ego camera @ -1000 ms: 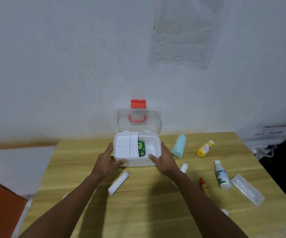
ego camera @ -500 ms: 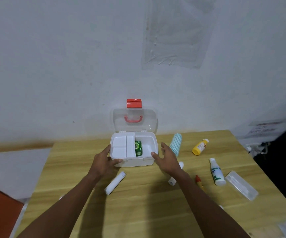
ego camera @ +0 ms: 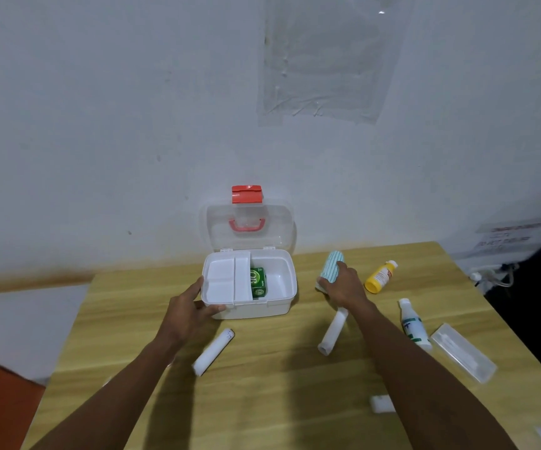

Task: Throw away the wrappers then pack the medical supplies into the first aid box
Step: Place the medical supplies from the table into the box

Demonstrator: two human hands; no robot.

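The white first aid box (ego camera: 282, 306) stands open at the back of the wooden table (ego camera: 262, 401), its clear lid with red latch upright. A white tray insert (ego camera: 225, 280) fills its left half and a green packet (ego camera: 258, 282) lies beside it inside. My left hand (ego camera: 191, 311) grips the box's front left corner. My right hand (ego camera: 343, 284) closes around the lower end of a teal striped roll (ego camera: 332, 264) right of the box. Two white rolls lie loose, one (ego camera: 213, 351) in front of the box and one (ego camera: 332, 332) under my right wrist.
A yellow bottle (ego camera: 380, 277), a white bottle with green label (ego camera: 414, 326) and a clear flat plastic case (ego camera: 462, 352) lie at the right. A small white piece (ego camera: 382, 403) sits near the front right. The wall is directly behind the box.
My right hand left the box's right side and moved right onto the teal striped roll. My left hand stayed on the box's left corner.
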